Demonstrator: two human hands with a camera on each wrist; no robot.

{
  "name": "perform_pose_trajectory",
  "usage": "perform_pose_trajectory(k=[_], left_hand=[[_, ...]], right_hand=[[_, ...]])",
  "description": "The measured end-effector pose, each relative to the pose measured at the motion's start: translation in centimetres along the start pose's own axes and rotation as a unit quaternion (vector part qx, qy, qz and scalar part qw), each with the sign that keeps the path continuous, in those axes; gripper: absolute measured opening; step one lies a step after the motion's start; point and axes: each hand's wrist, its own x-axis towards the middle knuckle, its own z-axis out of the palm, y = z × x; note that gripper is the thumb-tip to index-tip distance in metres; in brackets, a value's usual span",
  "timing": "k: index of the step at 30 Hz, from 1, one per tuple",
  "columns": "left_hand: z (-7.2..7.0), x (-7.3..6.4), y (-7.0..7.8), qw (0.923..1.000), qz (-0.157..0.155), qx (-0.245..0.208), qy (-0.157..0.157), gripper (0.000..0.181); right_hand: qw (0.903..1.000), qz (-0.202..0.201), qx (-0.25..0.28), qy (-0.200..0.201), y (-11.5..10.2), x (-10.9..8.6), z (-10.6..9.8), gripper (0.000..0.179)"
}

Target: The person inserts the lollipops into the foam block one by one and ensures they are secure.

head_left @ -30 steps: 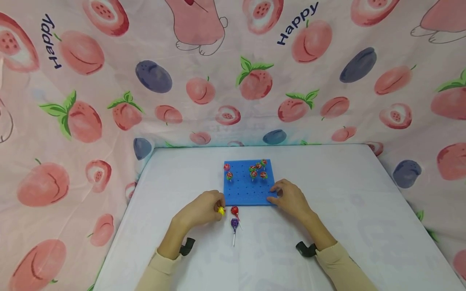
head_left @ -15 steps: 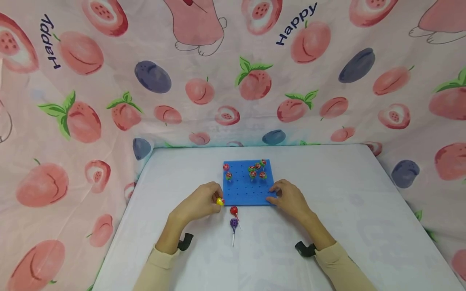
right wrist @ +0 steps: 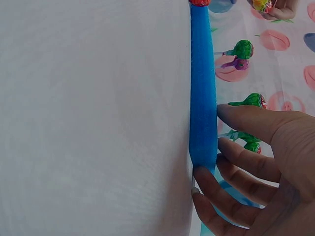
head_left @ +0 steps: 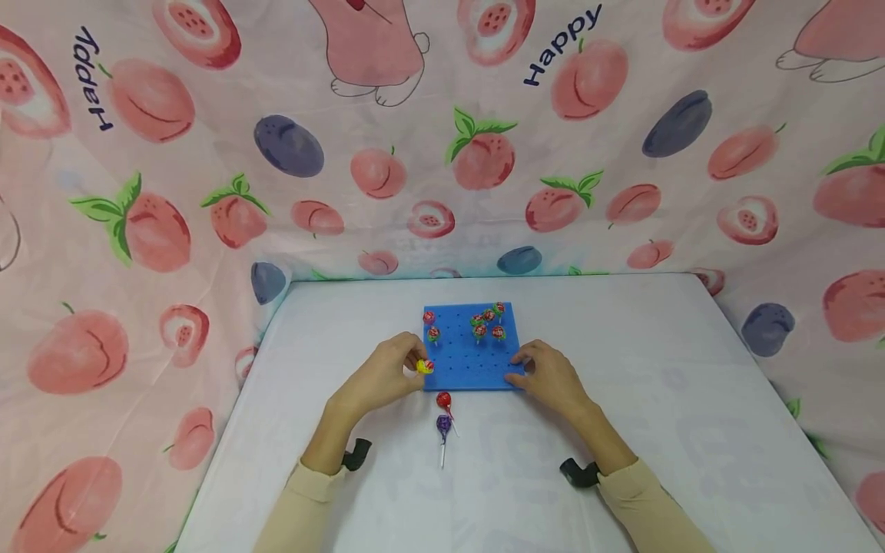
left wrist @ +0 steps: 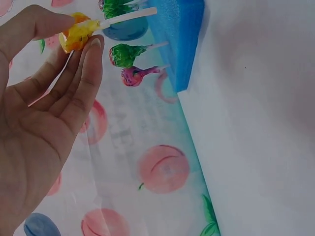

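Observation:
My left hand (head_left: 382, 372) pinches a yellow-wrapped lollipop (left wrist: 78, 37) by its head, thumb on one side and fingers on the other. Its white stick (left wrist: 130, 16) points toward the face of a blue foam board (head_left: 477, 375) dotted with small holes. In the head view this lollipop overlaps the board's left edge. My right hand (head_left: 553, 376) rests at the board's right edge, with thumb and fingertips touching it. Several green-and-red lollipops (head_left: 480, 331) stand in the board's far right part. At its far left stand a pink lollipop (head_left: 429, 316) and a green one (head_left: 433, 334).
Just in front of the board, a red lollipop (head_left: 444, 400) and a purple lollipop (head_left: 443, 425) lie on the white table (head_left: 498, 484). A peach-print cloth (head_left: 429, 153) hangs behind and at both sides.
My left hand has carried the yellow lollipop up and away from me, from beside the red one to the board's left edge. The right hand stays on the board.

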Motion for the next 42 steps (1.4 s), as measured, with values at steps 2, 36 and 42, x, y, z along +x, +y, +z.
perform_pose_trajectory(k=[2,36,42], left_hand=[[0.0,0.1,-0.1,1.0,0.002,-0.003,0.008,0.029],[1.6,2.4,-1.9,0.9931,0.035,-0.029,0.108,0.031],[2.0,2.7,-2.1,0.9933,0.031,-0.023,0.109,0.029]], right_hand=[[1.0,-0.001,0.0,0.0,0.0,0.0,0.0,0.024],[1.0,-0.005,0.002,0.004,0.3,0.1,0.2,0.024],[1.0,-0.003,0.003,0.003,0.3,0.0,0.1,0.024]])
